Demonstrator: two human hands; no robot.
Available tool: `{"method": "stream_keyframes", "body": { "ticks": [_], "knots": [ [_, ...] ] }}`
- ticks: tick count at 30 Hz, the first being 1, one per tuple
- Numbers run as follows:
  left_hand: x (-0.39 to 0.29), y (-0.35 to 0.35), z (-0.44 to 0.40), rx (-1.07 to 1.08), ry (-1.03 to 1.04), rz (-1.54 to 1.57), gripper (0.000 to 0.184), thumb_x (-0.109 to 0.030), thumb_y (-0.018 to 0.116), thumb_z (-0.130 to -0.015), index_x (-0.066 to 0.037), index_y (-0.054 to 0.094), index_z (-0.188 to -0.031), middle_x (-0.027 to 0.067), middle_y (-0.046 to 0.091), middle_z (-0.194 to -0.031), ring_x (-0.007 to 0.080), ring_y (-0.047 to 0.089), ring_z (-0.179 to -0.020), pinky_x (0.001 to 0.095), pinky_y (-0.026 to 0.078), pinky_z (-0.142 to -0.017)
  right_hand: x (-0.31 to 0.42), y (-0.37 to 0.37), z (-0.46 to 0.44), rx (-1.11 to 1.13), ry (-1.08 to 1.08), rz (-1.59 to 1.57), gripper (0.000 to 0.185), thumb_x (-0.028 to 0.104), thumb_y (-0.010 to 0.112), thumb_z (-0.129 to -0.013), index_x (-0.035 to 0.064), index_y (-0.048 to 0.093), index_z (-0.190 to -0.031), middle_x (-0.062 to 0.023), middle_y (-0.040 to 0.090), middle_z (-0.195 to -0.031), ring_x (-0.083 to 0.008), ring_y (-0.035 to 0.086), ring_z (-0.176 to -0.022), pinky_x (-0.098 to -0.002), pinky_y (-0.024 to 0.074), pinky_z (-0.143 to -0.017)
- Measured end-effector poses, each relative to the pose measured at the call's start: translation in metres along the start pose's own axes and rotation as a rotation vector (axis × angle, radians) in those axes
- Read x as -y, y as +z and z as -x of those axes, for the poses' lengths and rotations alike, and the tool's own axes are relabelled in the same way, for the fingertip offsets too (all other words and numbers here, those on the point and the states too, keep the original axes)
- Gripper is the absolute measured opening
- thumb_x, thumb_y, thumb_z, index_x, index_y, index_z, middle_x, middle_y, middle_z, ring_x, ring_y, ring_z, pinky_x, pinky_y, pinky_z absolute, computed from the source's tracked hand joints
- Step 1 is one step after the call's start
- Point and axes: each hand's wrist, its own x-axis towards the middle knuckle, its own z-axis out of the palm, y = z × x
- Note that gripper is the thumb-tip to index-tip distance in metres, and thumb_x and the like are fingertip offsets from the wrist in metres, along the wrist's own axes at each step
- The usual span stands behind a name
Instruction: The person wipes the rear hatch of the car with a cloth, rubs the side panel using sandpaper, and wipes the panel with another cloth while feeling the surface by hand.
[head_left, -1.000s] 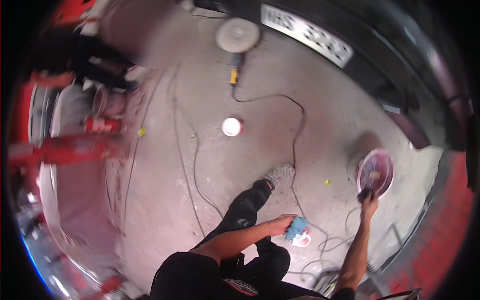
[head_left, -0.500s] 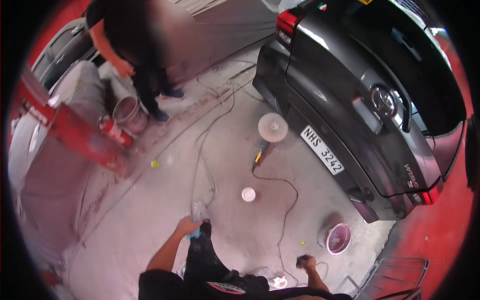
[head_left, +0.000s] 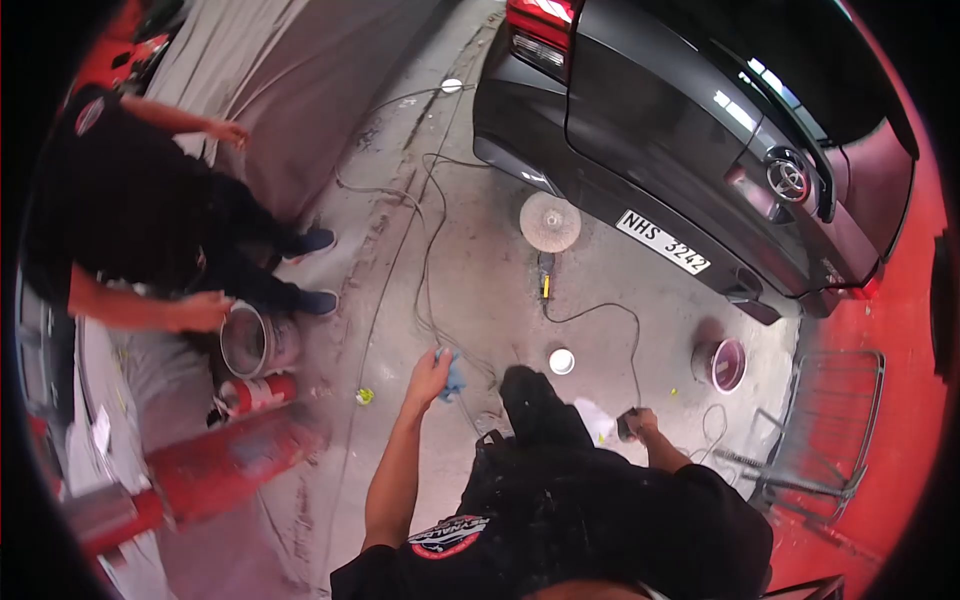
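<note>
My left hand (head_left: 428,380) is closed round a blue cloth (head_left: 452,378), held out over the floor to the left of my leg. In my right hand (head_left: 645,424) is a small dark block (head_left: 629,426), gripped by the fingers; its exact kind is unclear. A polisher (head_left: 547,270) with a round, pale pad (head_left: 550,222) lies on the floor ahead, beside the dark car (head_left: 650,140). Between me and the polisher is a small white-topped tub (head_left: 561,361).
Cables (head_left: 430,270) wind across the floor. A bucket (head_left: 725,366) stands at right, near a metal frame (head_left: 820,430). At left are another person (head_left: 140,210), a second bucket (head_left: 245,340), a red cylinder (head_left: 258,394) and a red post (head_left: 230,455).
My view has turned and moved forward. My left hand, still with the blue cloth, has swung away from my leg. The other person now stands further left in view, arms raised forward.
</note>
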Motion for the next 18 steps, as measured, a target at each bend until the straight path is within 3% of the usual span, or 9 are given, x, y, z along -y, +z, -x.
{"method": "stream_keyframes", "body": {
  "ticks": [2, 5, 6, 8, 9, 10, 11, 15, 18],
  "knots": [
    [-0.060, -0.011, -0.037, 0.121, -0.048, 0.103, 0.037, -0.034, 0.055, -0.096, 0.001, 0.064, -0.106, 0.0166, 0.065, -0.085, 0.0240, 0.063, -0.079, 0.0386, 0.050, -0.073, 0.067, -0.002, 0.004, 0.055, 0.128, -0.108, 0.032, 0.024, 0.062, -0.083, 0.0093, 0.071, -0.109, -0.0164, 0.072, -0.100, -0.0269, 0.072, -0.089, -0.0380, 0.0607, -0.065],
    [-0.113, -0.032, -0.102, 0.322, 0.012, 0.133, 0.031, -0.026, 0.055, -0.095, -0.003, 0.063, -0.114, 0.0156, 0.066, -0.086, 0.0233, 0.064, -0.081, 0.0368, 0.050, -0.075, 0.158, 0.008, -0.026, 0.166, 0.231, -0.176, 0.029, 0.017, 0.062, -0.083, 0.0106, 0.071, -0.110, -0.0158, 0.072, -0.100, -0.0238, 0.073, -0.087, -0.0367, 0.0613, -0.062],
    [-0.107, -0.037, -0.127, 0.290, -0.004, 0.131, 0.031, -0.026, 0.055, -0.095, -0.003, 0.063, -0.114, 0.0156, 0.066, -0.086, 0.0233, 0.064, -0.081, 0.0368, 0.050, -0.075, 0.190, 0.013, -0.043, 0.211, 0.256, -0.240, 0.028, 0.015, 0.063, -0.084, 0.0104, 0.071, -0.110, -0.0147, 0.072, -0.099, -0.0223, 0.073, -0.081, -0.0360, 0.0611, -0.059],
    [-0.087, -0.069, -0.197, 0.173, 0.358, -0.152, 0.023, -0.025, 0.055, -0.096, -0.012, 0.066, -0.111, 0.0093, 0.062, -0.076, 0.0186, 0.059, -0.069, 0.0351, 0.048, -0.065, 0.239, 0.031, -0.095, 0.193, 0.066, -0.046, 0.026, 0.015, 0.063, -0.084, 0.0090, 0.072, -0.108, -0.0138, 0.072, -0.097, -0.0228, 0.073, -0.076, -0.0367, 0.0604, -0.055],
    [-0.092, -0.095, -0.227, 0.143, 0.316, -0.175, 0.023, -0.025, 0.055, -0.096, -0.012, 0.066, -0.111, 0.0093, 0.062, -0.076, 0.0186, 0.059, -0.069, 0.0351, 0.048, -0.065, 0.288, 0.016, -0.098, 0.252, 0.139, -0.069, 0.026, 0.015, 0.064, -0.084, 0.0092, 0.072, -0.108, -0.0139, 0.072, -0.097, -0.0230, 0.072, -0.076, -0.0362, 0.0598, -0.054],
    [-0.099, -0.116, -0.257, 0.216, 0.193, -0.293, 0.024, -0.024, 0.055, -0.094, -0.010, 0.066, -0.111, 0.0147, 0.065, -0.087, 0.0283, 0.062, -0.080, 0.0399, 0.049, -0.074, 0.339, -0.016, -0.090, 0.299, 0.232, -0.081, 0.026, 0.014, 0.064, -0.083, 0.0094, 0.072, -0.107, -0.0139, 0.072, -0.097, -0.0231, 0.072, -0.075, -0.0357, 0.0592, -0.054],
    [-0.111, -0.129, -0.278, 0.304, 0.076, -0.389, 0.025, -0.023, 0.055, -0.093, -0.009, 0.066, -0.110, 0.0201, 0.068, -0.097, 0.0381, 0.065, -0.091, 0.0447, 0.050, -0.083, 0.366, -0.025, -0.093, 0.181, 0.225, -0.209, 0.023, 0.014, 0.063, -0.085, 0.0106, 0.073, -0.105, -0.0137, 0.072, -0.096, -0.0230, 0.072, -0.073, -0.0354, 0.0579, -0.053],
    [-0.207, -0.194, -0.347, 0.308, 0.114, -0.541, 0.027, -0.027, 0.055, -0.093, -0.008, 0.066, -0.109, 0.0221, 0.067, -0.103, 0.0415, 0.062, -0.101, 0.0491, 0.049, -0.087, 0.398, -0.026, -0.135, 0.145, 0.218, -0.296, 0.022, 0.011, 0.060, -0.086, 0.0112, 0.074, -0.103, -0.0134, 0.070, -0.101, -0.0244, 0.072, -0.083, -0.0373, 0.0587, -0.050],
    [-0.263, -0.219, -0.411, 0.331, 0.200, -0.618, 0.030, -0.032, 0.057, -0.093, -0.007, 0.066, -0.108, 0.0218, 0.068, -0.099, 0.0407, 0.064, -0.095, 0.0461, 0.050, -0.083, 0.484, -0.085, -0.082, 0.196, 0.347, -0.245, 0.019, 0.011, 0.060, -0.086, 0.0118, 0.074, -0.099, -0.0129, 0.069, -0.105, -0.0243, 0.071, -0.090, -0.0370, 0.0600, -0.052]
  ]
}}
